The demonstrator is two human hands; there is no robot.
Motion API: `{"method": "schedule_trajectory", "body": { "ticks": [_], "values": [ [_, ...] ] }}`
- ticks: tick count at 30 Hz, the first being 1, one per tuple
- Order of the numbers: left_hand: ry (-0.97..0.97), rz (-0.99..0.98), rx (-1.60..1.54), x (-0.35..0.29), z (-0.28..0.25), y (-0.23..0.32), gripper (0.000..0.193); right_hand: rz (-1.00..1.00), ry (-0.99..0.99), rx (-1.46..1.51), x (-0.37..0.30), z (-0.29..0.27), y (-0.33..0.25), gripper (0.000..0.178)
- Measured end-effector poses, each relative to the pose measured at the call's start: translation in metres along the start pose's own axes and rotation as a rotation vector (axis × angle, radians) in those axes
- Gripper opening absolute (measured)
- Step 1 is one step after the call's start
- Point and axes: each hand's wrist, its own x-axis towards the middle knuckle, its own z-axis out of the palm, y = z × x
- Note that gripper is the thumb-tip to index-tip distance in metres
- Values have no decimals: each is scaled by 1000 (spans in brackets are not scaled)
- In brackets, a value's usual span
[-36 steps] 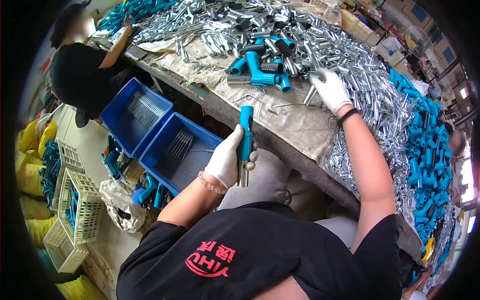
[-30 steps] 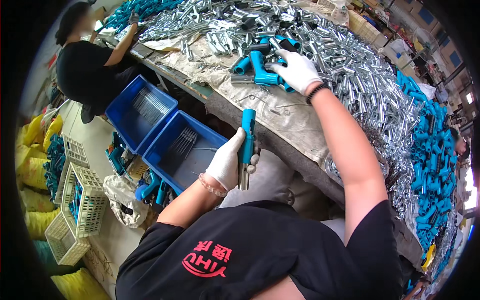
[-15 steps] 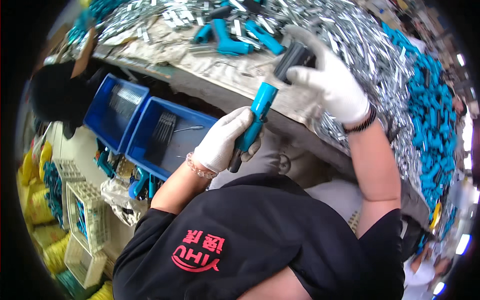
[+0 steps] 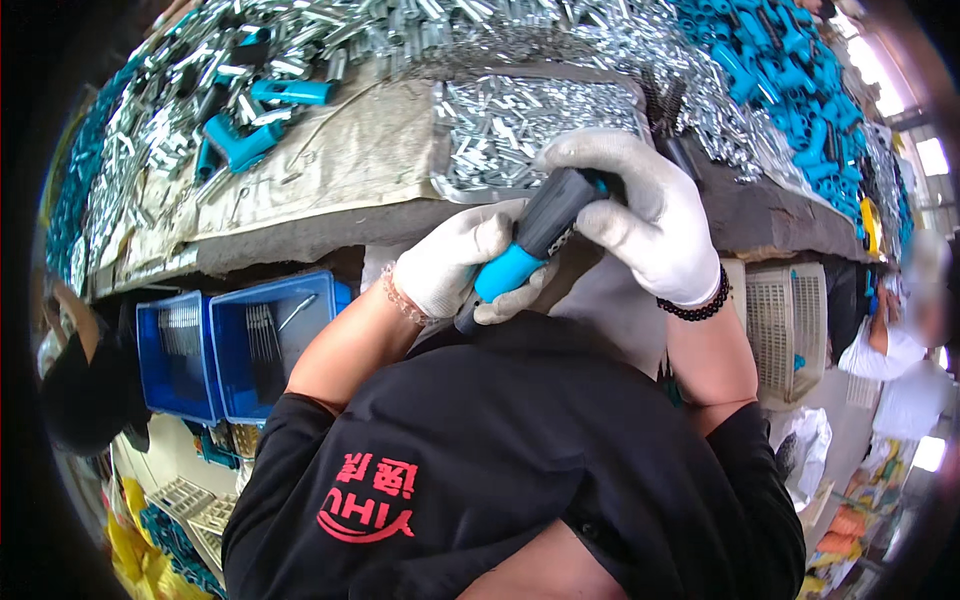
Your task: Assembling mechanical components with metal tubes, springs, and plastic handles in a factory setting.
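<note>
In front of my chest, my left hand [image 4: 450,262], in a white glove, is closed around a teal plastic tool housing [image 4: 508,270]. My right hand [image 4: 650,215], gloved too, curls its fingers and thumb around the upper end of a black ribbed sleeve [image 4: 552,212]. Sleeve and housing are lined up and meet between my hands, tilted up toward the right. How far one goes over the other is hidden. A bit of teal shows beside the sleeve's top, under my right fingers. A dark end pokes out below my left hand.
A shallow tray [image 4: 450,180] of small metal pieces lies on the cloth-covered bench [image 4: 350,205]. Loose teal housings [image 4: 240,145] and metal parts are heaped left; more teal parts [image 4: 790,80] are piled right. Blue bins [image 4: 222,350] stand lower left, a cream crate [image 4: 787,325] right.
My hands have come closer together and lower toward my chest, bringing the black sleeve down against the teal housing. The view has turned, so the bench now lies straight ahead.
</note>
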Motion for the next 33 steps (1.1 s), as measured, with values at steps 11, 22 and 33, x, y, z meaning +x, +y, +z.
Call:
{"method": "schedule_trajectory", "body": {
  "ticks": [11,22,33],
  "values": [
    [142,-65,374,6,9,-8,78,-205,52,-230,-45,-3,24,49],
    [494,-33,451,0,5,-7,77,450,481,-967,-18,-189,128,27],
    [462,-27,453,4,6,-5,77,714,332,-1082,38,-177,141,55]
  ]
}}
